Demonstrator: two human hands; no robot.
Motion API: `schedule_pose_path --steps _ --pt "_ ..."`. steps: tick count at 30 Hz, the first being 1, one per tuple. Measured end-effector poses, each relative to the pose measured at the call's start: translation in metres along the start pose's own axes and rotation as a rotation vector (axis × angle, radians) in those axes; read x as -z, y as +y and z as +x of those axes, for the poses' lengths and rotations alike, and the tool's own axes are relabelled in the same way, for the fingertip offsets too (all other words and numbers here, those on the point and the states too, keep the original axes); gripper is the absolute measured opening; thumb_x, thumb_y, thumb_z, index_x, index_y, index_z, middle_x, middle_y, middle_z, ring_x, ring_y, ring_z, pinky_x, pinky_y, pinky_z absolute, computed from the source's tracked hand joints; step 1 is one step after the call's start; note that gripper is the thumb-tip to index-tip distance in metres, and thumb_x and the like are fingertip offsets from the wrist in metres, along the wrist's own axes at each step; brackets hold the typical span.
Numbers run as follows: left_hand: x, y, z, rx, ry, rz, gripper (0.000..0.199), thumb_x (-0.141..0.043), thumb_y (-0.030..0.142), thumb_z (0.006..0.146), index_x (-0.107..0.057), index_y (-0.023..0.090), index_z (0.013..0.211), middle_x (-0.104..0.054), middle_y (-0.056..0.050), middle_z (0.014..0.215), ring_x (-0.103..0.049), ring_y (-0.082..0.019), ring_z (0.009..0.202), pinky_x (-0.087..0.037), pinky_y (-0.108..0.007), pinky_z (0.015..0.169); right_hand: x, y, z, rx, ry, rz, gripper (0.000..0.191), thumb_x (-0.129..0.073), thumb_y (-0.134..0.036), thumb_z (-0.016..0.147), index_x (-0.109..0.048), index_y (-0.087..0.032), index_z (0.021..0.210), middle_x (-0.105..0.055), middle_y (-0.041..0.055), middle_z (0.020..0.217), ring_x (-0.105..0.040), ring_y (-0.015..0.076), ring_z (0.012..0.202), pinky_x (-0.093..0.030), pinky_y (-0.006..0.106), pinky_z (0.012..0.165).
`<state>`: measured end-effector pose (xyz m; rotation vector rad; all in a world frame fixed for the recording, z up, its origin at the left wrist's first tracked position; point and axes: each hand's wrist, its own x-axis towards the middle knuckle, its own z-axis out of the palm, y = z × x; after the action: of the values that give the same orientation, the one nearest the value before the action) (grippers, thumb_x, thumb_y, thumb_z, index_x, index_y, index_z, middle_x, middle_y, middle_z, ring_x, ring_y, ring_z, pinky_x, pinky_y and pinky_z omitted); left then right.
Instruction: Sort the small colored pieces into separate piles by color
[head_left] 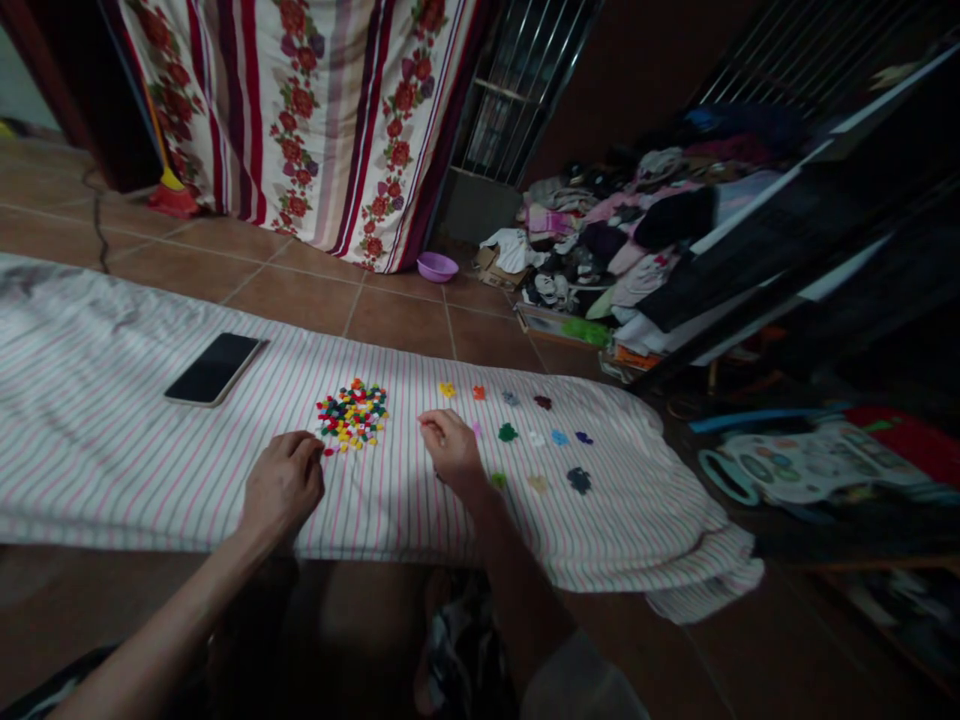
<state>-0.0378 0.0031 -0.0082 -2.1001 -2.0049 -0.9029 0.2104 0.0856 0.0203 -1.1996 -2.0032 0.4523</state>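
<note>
Head view: the left hand (283, 487) sits at about 8 o'clock of a heap of tiny plastic bricks (352, 415), with its fingers (307, 447) curled and their tips at the heap's lower edge; I cannot tell whether they have hold of a brick. The right hand (452, 448) lies at about 4 o'clock of the heap, near it but not touching, its fingers (429, 422) drawn into a narrow pinch; anything between them would be too small to see. The heap rests on a striped sheet (150, 480), and at 3 to 4 o'clock from it lie small single-colour clusters, among them a yellow cluster (448, 390), a green cluster (508, 432) and a navy cluster (578, 480). The bricks look light, stiff and hard, with little to grip, so they would likely skitter or scatter if nudged. They seem best taken singly by opposite edges, between fingertip and thumb, from the heap's rim rather than its crowded middle. The sheet's soft folds could tip them. A phone (214, 369) lies at 9 to 10 o'clock of the heap, and a purple basin (437, 267) sits on the tiles at about 1 o'clock.
</note>
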Motion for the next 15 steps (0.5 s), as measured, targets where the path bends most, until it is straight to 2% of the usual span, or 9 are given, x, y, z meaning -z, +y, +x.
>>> schedule_pose_path --steps 4,7,10,15 --pt "-0.002 -0.001 0.0 -0.002 -0.011 0.018 0.023 -0.043 0.02 0.087 -0.065 0.017 0.092 -0.068 -0.009 0.1 -0.06 -0.023 0.092 -0.05 -0.037 0.082 0.025 0.025 0.009 -0.127 0.094 -0.079 0.024 -0.048 -0.017 0.081 -0.068 -0.018 0.093 -0.066 0.0068 0.091 -0.063 0.0177 0.081 -0.051 0.03 0.077" --pt "-0.003 -0.001 0.001 -0.004 -0.007 0.034 0.023 -0.043 0.02 0.087 -0.065 0.017 0.092 -0.068 -0.009 0.1 -0.059 -0.024 0.092 -0.05 -0.037 0.082 0.032 0.039 0.009 -0.182 0.095 -0.193 0.028 -0.047 -0.012 0.079 -0.07 -0.018 0.093 -0.068 0.0078 0.095 -0.063 0.0191 0.089 -0.049 0.032 0.086" --pt "-0.004 -0.002 0.001 -0.007 -0.005 0.042 0.022 -0.043 0.02 0.088 -0.065 0.017 0.092 -0.068 -0.008 0.099 -0.059 -0.024 0.092 -0.05 -0.037 0.082 0.031 0.046 0.008 -0.233 0.004 -0.309 0.031 -0.046 -0.007 0.078 -0.07 -0.017 0.094 -0.069 0.0087 0.096 -0.061 0.0197 0.093 -0.046 0.031 0.089" --pt "-0.002 0.0 0.001 0.0 -0.005 0.061 0.022 -0.044 0.021 0.088 -0.065 0.017 0.092 -0.067 -0.008 0.1 -0.059 -0.024 0.092 -0.05 -0.037 0.081 0.024 0.045 0.007 -0.277 -0.172 -0.421 0.03 -0.047 -0.006 0.078 -0.07 -0.017 0.095 -0.067 0.0079 0.09 -0.058 0.0185 0.087 -0.042 0.027 0.082"
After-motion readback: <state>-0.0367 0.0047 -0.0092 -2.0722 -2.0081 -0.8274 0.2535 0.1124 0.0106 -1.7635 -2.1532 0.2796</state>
